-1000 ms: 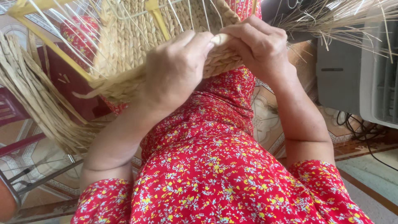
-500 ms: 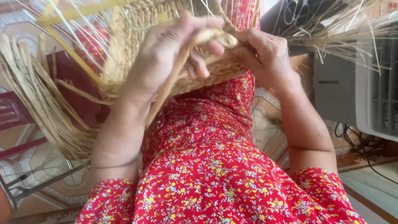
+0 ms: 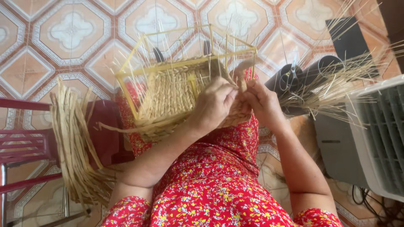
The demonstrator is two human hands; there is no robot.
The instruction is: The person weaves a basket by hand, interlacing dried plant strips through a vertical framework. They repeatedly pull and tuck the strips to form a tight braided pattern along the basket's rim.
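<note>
On the lap sat a half-woven straw basket point(image 3: 176, 96) on its yellow frame point(image 3: 185, 63). Left hand point(image 3: 214, 105) and right hand point(image 3: 261, 103) pinched one braided strand point(image 3: 242, 75) at the rim — best kept taut, tucked snugly between stakes.

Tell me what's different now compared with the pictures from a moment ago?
The view has pulled back: the whole yellow frame and the tiled floor now show. The basket sits lower on the lap. The left hand, earlier spread over the weave, has closed up beside the right hand around a straw strand at the basket's edge. Both hands stay on the basket; the straw bundle remains draped over the chair.
</note>
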